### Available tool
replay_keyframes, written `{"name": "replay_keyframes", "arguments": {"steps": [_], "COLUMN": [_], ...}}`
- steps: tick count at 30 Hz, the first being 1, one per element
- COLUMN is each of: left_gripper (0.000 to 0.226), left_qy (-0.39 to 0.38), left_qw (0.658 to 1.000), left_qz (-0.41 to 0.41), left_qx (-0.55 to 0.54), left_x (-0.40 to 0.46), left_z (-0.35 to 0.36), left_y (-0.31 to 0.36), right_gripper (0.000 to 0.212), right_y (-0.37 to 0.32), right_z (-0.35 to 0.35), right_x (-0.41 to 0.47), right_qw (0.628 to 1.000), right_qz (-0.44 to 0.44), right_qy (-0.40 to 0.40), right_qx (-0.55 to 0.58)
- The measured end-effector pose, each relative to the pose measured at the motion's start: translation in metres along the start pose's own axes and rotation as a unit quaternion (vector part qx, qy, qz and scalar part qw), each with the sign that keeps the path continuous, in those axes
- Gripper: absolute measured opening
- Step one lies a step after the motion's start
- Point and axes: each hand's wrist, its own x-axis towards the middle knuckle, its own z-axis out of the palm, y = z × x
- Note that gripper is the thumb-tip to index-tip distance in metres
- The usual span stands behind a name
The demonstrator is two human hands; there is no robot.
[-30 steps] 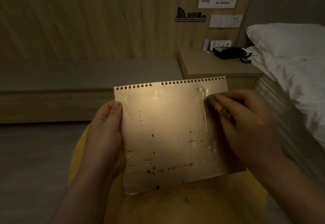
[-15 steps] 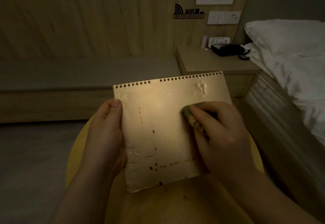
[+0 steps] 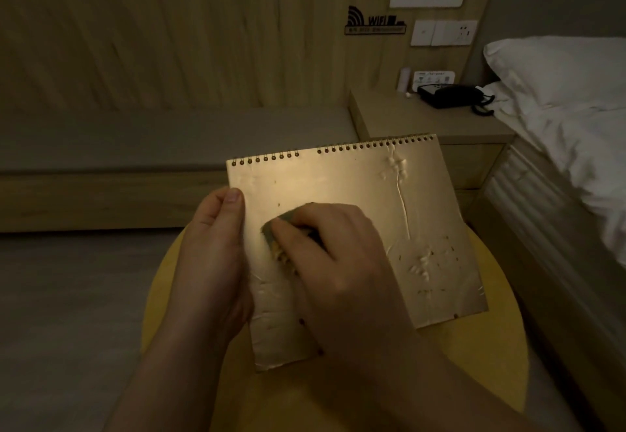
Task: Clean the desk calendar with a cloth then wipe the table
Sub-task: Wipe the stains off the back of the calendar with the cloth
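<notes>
My left hand [image 3: 216, 262] grips the desk calendar's [image 3: 355, 194] left edge, holding it above the yellow worktop [image 3: 474, 381]. My right fingers [image 3: 298, 228] press the cloth [image 3: 274, 231] near that edge; the unwiped, bumpy stretch lies to their right.

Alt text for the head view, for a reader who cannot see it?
The right hand presses a cloth against a spiral-bound desk calendar, held at its left edge by the left hand above a round yellow table. The room is dim.
</notes>
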Motion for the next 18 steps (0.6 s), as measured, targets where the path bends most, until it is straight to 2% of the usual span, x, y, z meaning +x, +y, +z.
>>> {"name": "replay_keyframes", "arguments": {"steps": [4, 11, 18], "left_gripper": [0.022, 0.025, 0.024], "left_qy": [0.024, 0.017, 0.032], "left_qw": [1.0, 1.0, 0.999], "left_qz": [0.008, 0.0, -0.022], "left_qx": [0.011, 0.017, 0.022], "left_x": [0.002, 0.002, 0.004], "left_z": [-0.003, -0.004, -0.002], "left_y": [0.002, 0.006, 0.003], "right_gripper": [0.028, 0.026, 0.03], "right_y": [0.03, 0.097, 0.109], "right_z": [-0.022, -0.063, -0.077], "right_x": [-0.005, -0.026, -0.039], "right_qw": [0.998, 0.985, 0.983], "right_qz": [0.036, 0.13, 0.132], "right_qy": [0.009, 0.002, 0.042], "right_qx": [-0.041, -0.109, -0.12]}}
